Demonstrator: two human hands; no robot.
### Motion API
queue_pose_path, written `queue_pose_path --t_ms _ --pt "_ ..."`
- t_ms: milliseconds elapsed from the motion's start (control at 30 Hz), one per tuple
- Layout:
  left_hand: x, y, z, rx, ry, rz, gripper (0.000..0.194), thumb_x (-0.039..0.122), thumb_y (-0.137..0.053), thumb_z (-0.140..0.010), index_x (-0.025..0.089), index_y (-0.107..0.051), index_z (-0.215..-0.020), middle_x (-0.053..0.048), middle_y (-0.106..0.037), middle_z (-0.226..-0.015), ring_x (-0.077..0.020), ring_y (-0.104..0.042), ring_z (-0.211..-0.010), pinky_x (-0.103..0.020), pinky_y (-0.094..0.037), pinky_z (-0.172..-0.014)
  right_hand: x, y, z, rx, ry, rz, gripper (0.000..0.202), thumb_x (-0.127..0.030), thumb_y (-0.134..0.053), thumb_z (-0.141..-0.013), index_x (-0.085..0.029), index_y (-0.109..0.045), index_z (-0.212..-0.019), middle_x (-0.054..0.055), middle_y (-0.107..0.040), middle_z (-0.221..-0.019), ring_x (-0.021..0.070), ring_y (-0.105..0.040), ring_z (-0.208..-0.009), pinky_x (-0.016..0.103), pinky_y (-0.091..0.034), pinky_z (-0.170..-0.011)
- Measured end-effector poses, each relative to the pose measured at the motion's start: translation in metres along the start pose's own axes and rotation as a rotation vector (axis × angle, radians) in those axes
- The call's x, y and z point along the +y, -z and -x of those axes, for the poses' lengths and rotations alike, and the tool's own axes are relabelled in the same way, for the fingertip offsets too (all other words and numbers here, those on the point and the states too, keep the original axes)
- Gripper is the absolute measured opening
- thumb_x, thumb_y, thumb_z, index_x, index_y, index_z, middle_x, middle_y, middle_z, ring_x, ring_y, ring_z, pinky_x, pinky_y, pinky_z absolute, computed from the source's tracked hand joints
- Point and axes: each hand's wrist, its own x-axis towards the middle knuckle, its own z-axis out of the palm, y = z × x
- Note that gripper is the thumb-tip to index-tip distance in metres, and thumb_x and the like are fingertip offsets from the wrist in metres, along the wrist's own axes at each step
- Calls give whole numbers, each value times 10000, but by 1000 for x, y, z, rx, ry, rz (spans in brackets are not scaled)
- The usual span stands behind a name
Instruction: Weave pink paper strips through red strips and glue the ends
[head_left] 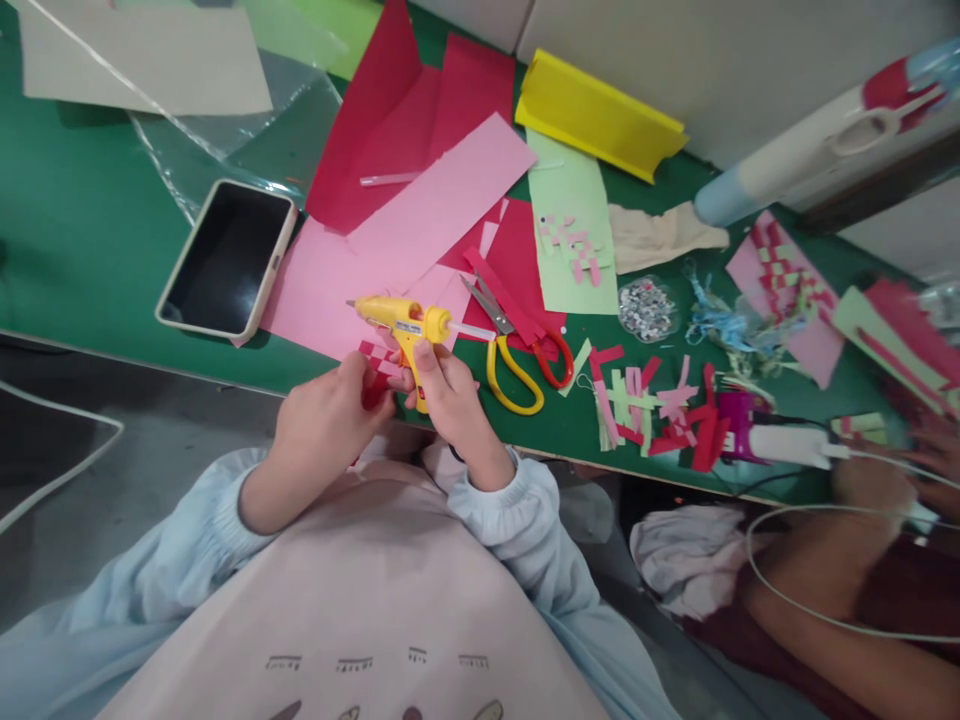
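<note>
My right hand (448, 398) is wrapped round the handle of a yellow glue gun (405, 322), whose nozzle points left and whose clear glue stick juts out at the back. Just left of it, my left hand (322, 415) is closed on a small woven piece (381, 358) of red and pink paper strips; my fingers partly cover it. Both hands are close together at the table's front edge, above pink paper (319, 290). Right of the glue gun lie scissors with a yellow handle (512, 385), overlapping scissors with red handles (555, 360).
A phone (229, 260) lies to the left on the green table (75, 230). Cut paper strips (637, 400), a tub of googly eyes (647, 308) and a purple device (739, 425) are on the right. Another person's arm (832, 560) is at the far right, beside a white cable.
</note>
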Motion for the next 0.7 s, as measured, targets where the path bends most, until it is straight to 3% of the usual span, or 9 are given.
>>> queue_pose_path --t_ms 300,533,700 --pt "1 1 2 -11 5 -10 264 433 -490 -867 202 -548 -981 -75 -705 -832 -243 -660 -676 -296 -318 -529 1 0 1 7 12 -56 545 -698 -393 -919 -190 -504 -757 -30 -534 -670 68 -525 -504 205 -445 -527" --pt "-10 7 3 -26 15 125 242 457 -513 -845 231 -507 -762 -31 -636 -683 -206 -574 -572 -296 -307 -528 2 1 2 2 -1 -89 538 -693 -391 -923 -186 -540 -821 -37 -528 -677 67 -532 -512 208 -457 -554" --pt "-18 6 0 -24 27 157 267 459 -483 -867 230 -470 -728 -24 -632 -678 -187 -538 -551 -283 -308 -524 5 1 1 3 3 -92 551 -709 -385 -917 -186 -529 -816 -42 -519 -672 67 -529 -508 209 -456 -552"
